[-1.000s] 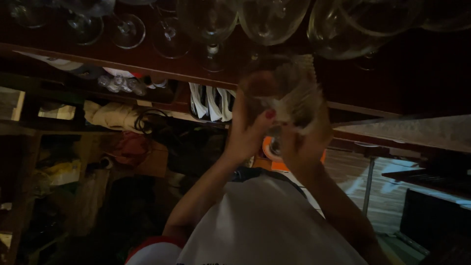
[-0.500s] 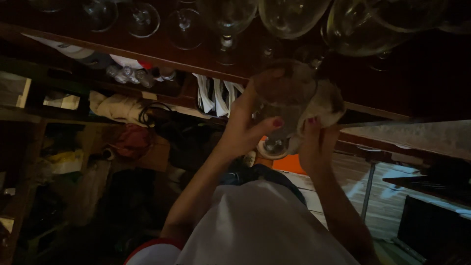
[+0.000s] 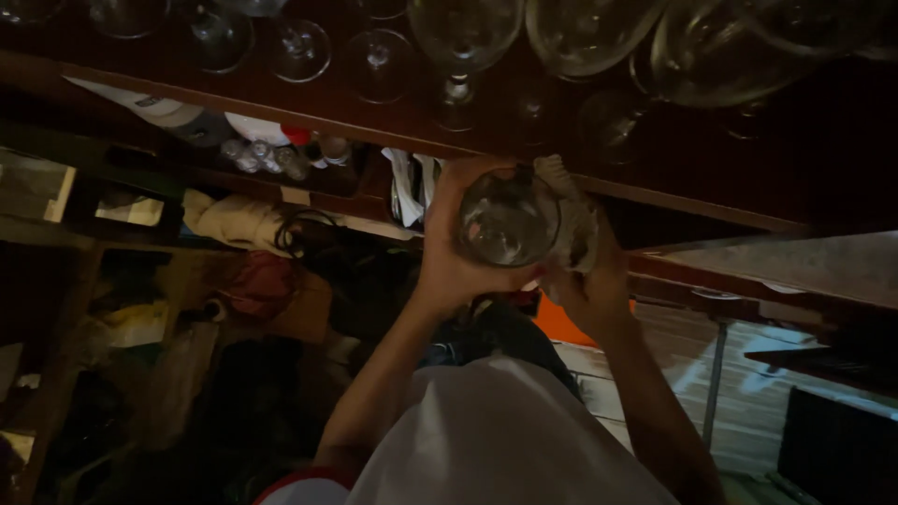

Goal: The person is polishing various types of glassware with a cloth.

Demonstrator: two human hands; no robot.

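A clear round glass [image 3: 508, 221] is held up in front of me, its base turned towards the camera. My left hand [image 3: 451, 252] wraps around its left side. My right hand [image 3: 591, 281] presses a light cloth [image 3: 572, 217] against the glass's right side. Both forearms rise from my white shirt at the bottom of the view.
Several stemmed glasses [image 3: 458, 47] stand along a dark wooden counter [image 3: 318, 117] at the top. Under it are shelves with small bottles [image 3: 257, 157], folded cloth [image 3: 229, 220], a cable and bags. A pale stone counter edge [image 3: 804, 262] lies at the right.
The glass has turned in my hands so its base now faces the camera, and the cloth has shifted to its right side. My view has tilted slightly.
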